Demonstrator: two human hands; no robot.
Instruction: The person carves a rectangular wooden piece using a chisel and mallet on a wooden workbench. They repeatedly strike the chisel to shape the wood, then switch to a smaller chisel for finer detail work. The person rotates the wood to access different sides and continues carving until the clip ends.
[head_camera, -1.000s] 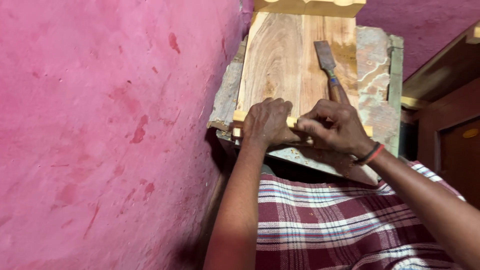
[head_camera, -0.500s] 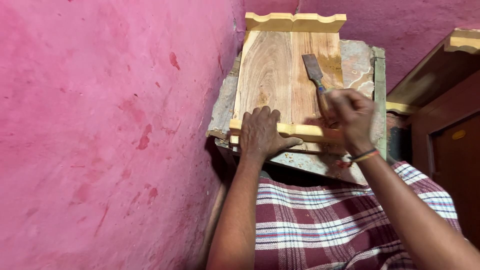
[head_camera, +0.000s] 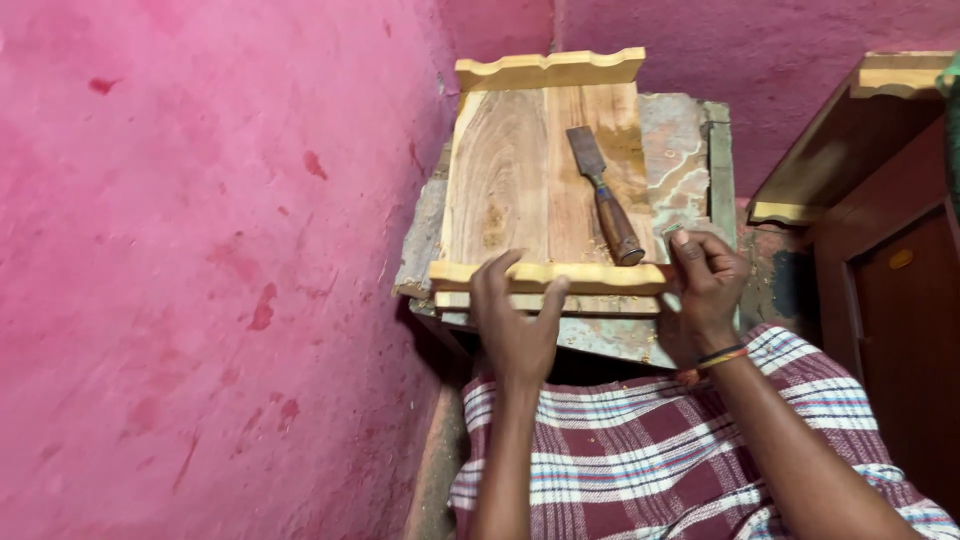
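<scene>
A wooden panel (head_camera: 520, 180) with yellow scalloped trim at its far end (head_camera: 550, 70) and near end (head_camera: 590, 275) lies on a worn stone-topped stand (head_camera: 680, 160). A chisel (head_camera: 605, 195) with a brown handle rests on the panel, blade pointing away. My left hand (head_camera: 515, 325) presses on the near trim strip, fingers spread over its edge. My right hand (head_camera: 705, 290) grips the right end of that same strip, thumb on top.
A pink plastered wall (head_camera: 200, 270) runs along the left and behind. A dark brown wooden cabinet (head_camera: 890, 260) with yellow trim stands at the right. My lap is covered by a maroon and white checked cloth (head_camera: 640, 450).
My right hand let go of the chisel, which now lies on the panel, and moved to the right end of the near trim strip. The left hand stays on the strip.
</scene>
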